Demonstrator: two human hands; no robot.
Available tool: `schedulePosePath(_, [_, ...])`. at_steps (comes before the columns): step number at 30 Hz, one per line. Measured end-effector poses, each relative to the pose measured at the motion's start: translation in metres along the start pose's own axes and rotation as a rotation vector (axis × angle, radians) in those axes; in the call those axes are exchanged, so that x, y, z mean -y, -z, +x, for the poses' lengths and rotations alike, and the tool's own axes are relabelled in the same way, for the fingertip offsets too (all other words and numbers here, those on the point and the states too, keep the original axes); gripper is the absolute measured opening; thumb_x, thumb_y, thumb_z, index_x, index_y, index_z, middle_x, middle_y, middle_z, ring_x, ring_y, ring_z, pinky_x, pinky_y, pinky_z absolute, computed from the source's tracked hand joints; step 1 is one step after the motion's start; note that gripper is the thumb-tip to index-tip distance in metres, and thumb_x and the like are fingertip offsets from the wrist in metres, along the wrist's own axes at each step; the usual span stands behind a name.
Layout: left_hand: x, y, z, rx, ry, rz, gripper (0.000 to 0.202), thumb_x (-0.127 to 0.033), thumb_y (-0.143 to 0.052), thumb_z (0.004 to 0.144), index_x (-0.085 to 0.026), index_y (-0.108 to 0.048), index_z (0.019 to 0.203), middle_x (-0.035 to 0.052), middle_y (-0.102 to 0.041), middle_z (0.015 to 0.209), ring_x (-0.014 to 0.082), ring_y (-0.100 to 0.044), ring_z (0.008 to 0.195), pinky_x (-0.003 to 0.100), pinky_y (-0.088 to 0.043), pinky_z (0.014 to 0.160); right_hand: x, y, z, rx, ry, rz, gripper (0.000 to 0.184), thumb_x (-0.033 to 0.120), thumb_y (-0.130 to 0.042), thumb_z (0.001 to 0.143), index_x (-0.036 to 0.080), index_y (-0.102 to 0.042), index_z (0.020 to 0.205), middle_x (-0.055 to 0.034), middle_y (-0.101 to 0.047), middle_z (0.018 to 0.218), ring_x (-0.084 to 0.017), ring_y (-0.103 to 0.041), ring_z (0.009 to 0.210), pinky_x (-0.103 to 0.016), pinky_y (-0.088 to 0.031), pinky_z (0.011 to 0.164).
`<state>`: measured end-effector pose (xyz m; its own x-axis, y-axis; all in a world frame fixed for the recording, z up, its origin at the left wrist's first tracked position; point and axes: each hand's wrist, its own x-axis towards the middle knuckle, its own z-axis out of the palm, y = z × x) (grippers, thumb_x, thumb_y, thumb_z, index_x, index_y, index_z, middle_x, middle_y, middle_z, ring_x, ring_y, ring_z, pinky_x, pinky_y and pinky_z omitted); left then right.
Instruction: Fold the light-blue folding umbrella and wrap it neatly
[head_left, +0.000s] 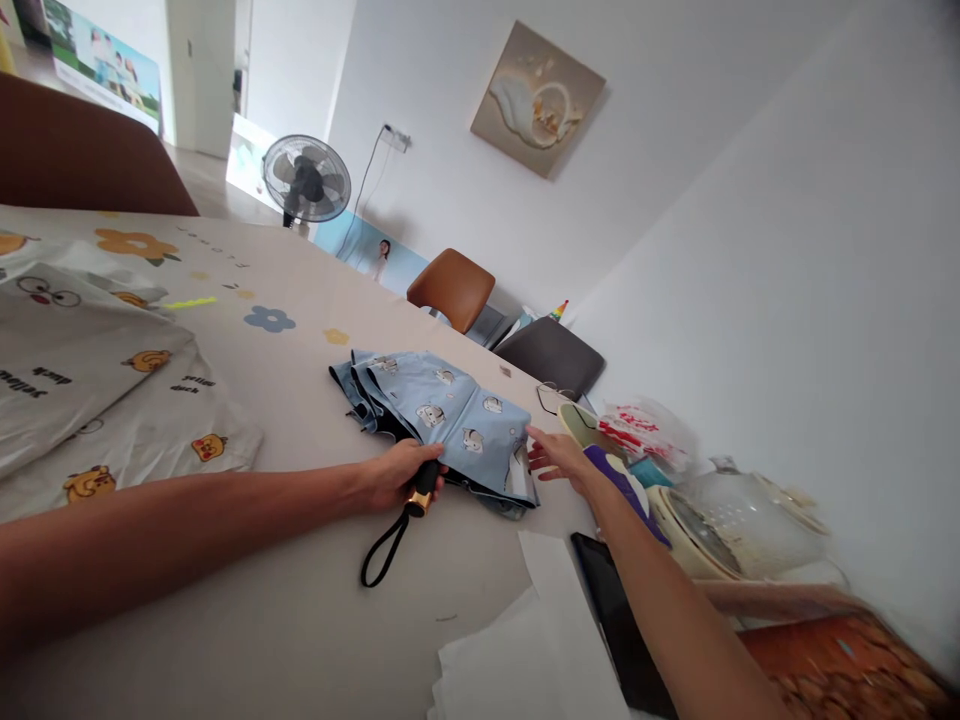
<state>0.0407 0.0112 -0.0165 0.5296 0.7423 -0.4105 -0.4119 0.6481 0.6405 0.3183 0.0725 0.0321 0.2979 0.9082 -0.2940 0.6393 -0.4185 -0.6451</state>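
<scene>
A light blue folding umbrella (465,405) with small cartoon animals lies loosely folded over the table, its dark underside showing along the left edge. My left hand (405,474) is closed round its black handle, which has a gold band and a black wrist strap (384,555) hanging toward me. At the umbrella's right edge is my right hand (556,458), fingers apart and stretched toward the fabric. Whether those fingertips touch the cloth I cannot tell.
Crumpled duck-print cloth (135,400) covers the table's left side. White papers (517,650) and a black tablet-like slab (615,620) lie near me. Eyeglasses (551,395), a plastic bag (649,432) and a lidded pot (750,520) stand along the right. A fan (306,180) is beyond.
</scene>
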Motion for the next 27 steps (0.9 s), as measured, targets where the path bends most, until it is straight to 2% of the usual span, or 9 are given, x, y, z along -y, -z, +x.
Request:
schedulePosePath(3, [0.001,0.0,0.001,-0.003,-0.003,0.005,0.015,-0.026,-0.05,0.082,-0.017,-0.039,0.077,0.0008,-0.053,0.068,0.0094,-0.052,0.047,0.024,-0.045,0.044,-0.013,-0.006,-0.014,0.102,-0.004,-0.064,0.047,0.058,-0.06,0.062,0.013,-0.056,0.075,-0.0103,-0.062,0.075,-0.016,-0.058,0.06,-0.028,-0.048,0.048])
schedulePosePath(6, [0.003,0.002,0.004,0.01,-0.005,0.017,0.015,-0.026,-0.05,0.083,-0.017,-0.039,0.078,0.0006,-0.054,0.068,0.0094,-0.052,0.046,0.024,-0.044,0.044,-0.015,-0.008,-0.022,0.139,0.039,-0.102,0.035,0.048,-0.065,0.061,0.014,-0.055,0.065,-0.0045,-0.059,0.062,-0.014,-0.055,0.057,-0.023,-0.043,0.045])
schedulePosePath(9, [0.003,0.003,0.004,0.015,-0.007,0.012,0.014,-0.026,-0.049,0.083,-0.016,-0.04,0.078,0.0011,-0.054,0.068,0.0094,-0.052,0.047,0.024,-0.044,0.045,-0.01,-0.002,-0.03,0.085,0.096,-0.046,0.025,0.039,-0.062,0.063,0.015,-0.053,0.059,-0.0018,-0.056,0.057,-0.012,-0.054,0.055,-0.021,-0.041,0.044])
schedulePosePath(12, [0.001,0.002,0.003,0.01,0.001,0.022,0.014,-0.026,-0.048,0.084,-0.015,-0.041,0.078,0.0011,-0.054,0.066,0.0092,-0.051,0.046,0.024,-0.044,0.045,-0.008,0.001,-0.04,-0.008,0.165,0.105,0.021,0.036,-0.059,0.065,0.017,-0.054,0.059,-0.0009,-0.055,0.057,-0.012,-0.052,0.053,-0.021,-0.042,0.044])
schedulePosePath(16, [0.001,0.002,0.003,0.004,0.003,0.029,0.014,-0.026,-0.046,0.084,-0.014,-0.043,0.078,0.0011,-0.053,0.064,0.009,-0.051,0.045,0.024,-0.044,0.045,-0.014,-0.005,-0.053,-0.03,0.035,0.21,0.015,0.031,-0.058,0.065,0.017,-0.053,0.062,-0.0011,-0.054,0.056,-0.012,-0.052,0.05,-0.022,-0.042,0.042])
schedulePosePath(20, [0.002,0.002,0.003,0.012,0.004,0.015,0.013,-0.026,-0.047,0.084,-0.014,-0.043,0.078,0.0012,-0.053,0.064,0.0091,-0.051,0.046,0.024,-0.044,0.045,-0.023,-0.013,-0.06,-0.041,-0.02,0.236,0.03,0.046,-0.053,0.071,0.016,-0.055,0.073,-0.0059,-0.059,0.066,-0.014,-0.055,0.053,-0.025,-0.045,0.044])
schedulePosePath(22, [0.001,0.0,0.0,0.007,0.015,0.026,0.014,-0.026,-0.047,0.084,-0.014,-0.044,0.078,0.0011,-0.053,0.063,0.0089,-0.051,0.045,0.024,-0.044,0.045,-0.026,-0.017,-0.06,-0.043,-0.028,0.186,0.038,0.054,-0.052,0.069,0.017,-0.056,0.075,-0.0066,-0.06,0.067,-0.015,-0.055,0.053,-0.025,-0.044,0.042])
schedulePosePath(25, [-0.001,-0.001,-0.003,-0.007,0.018,0.046,0.015,-0.027,-0.048,0.084,-0.014,-0.045,0.077,0.0009,-0.053,0.062,0.0088,-0.051,0.044,0.023,-0.043,0.043,-0.03,-0.022,-0.055,-0.073,0.009,0.092,0.035,0.052,-0.056,0.066,0.017,-0.056,0.069,-0.0044,-0.057,0.06,-0.014,-0.054,0.05,-0.023,-0.041,0.039])
schedulePosePath(27, [-0.001,0.0,-0.001,-0.002,0.012,0.039,0.014,-0.026,-0.047,0.084,-0.014,-0.044,0.078,0.001,-0.053,0.063,0.0089,-0.051,0.045,0.023,-0.044,0.043,-0.032,-0.023,-0.05,-0.154,0.068,0.079,0.03,0.046,-0.057,0.064,0.016,-0.056,0.064,-0.002,-0.054,0.055,-0.014,-0.052,0.05,-0.023,-0.04,0.04])
